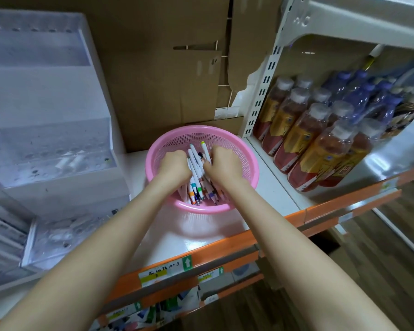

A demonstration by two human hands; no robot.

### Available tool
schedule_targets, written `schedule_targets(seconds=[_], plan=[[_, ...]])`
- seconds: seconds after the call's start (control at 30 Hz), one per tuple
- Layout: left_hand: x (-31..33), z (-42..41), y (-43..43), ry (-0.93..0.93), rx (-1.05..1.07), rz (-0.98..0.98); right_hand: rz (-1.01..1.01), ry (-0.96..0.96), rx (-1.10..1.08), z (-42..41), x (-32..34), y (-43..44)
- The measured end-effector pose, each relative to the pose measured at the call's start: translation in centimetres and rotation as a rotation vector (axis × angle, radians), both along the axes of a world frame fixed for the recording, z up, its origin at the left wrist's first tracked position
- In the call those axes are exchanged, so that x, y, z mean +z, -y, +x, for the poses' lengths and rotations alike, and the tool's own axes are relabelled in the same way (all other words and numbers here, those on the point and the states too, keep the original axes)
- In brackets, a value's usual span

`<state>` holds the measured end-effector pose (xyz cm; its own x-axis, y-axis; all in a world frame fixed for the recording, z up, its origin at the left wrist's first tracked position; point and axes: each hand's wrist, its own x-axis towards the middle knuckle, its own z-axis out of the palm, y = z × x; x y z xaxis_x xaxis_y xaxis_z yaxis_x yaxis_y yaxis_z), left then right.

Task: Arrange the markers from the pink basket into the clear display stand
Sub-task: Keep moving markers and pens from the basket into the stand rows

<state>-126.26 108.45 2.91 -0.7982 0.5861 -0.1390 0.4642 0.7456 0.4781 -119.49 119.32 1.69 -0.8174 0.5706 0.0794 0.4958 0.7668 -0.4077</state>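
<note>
While left hand (175, 166) and right hand (223, 163) both curl round markers (196, 163) in basket (202, 209) | stand (46, 151) sits well apart left | risk: bundle slips mid-carry, markers spill off shelf (269, 187) | cause: loose two-handed grip

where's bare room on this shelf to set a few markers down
Bare white shelf in front of the pink basket, up to the orange edge. Narrower strips between basket and bottles, and between basket and clear display stand. Crowded inside the basket: left hand and right hand among the markers.
</note>
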Motion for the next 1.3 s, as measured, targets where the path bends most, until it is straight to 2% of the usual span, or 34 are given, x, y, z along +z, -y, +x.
schedule_targets(seconds=[0.17,0.33,0.5,0.63,0.83,1.0,1.3], plan=[[0.4,0.4,0.5,0.029,-0.022,-0.038,0.024,-0.048,0.072,0.1,-0.1,0.1],[0.4,0.0,0.4,0.019,0.028,0.149,-0.014,-0.071,0.128,0.4,0.4,0.1],[0.7,0.1,0.9,0.023,-0.039,0.377,-0.115,-0.152,0.125,1.0,1.3,0.2],[1.8,0.8,1.8,-0.046,-0.065,0.520,-0.175,-0.244,0.114,1.9,2.5,0.5],[5.0,2.5,4.3,-0.146,-0.091,0.686,-0.219,-0.486,0.170,2.8,5.4,3.2],[7.8,3.4,7.8,-0.316,-0.087,0.765,-0.189,-0.666,0.214,2.6,8.6,6.8],[11.9,2.7,17.5,-0.482,0.055,0.777,-0.221,-0.731,0.330,0.0,13.6,15.4]])
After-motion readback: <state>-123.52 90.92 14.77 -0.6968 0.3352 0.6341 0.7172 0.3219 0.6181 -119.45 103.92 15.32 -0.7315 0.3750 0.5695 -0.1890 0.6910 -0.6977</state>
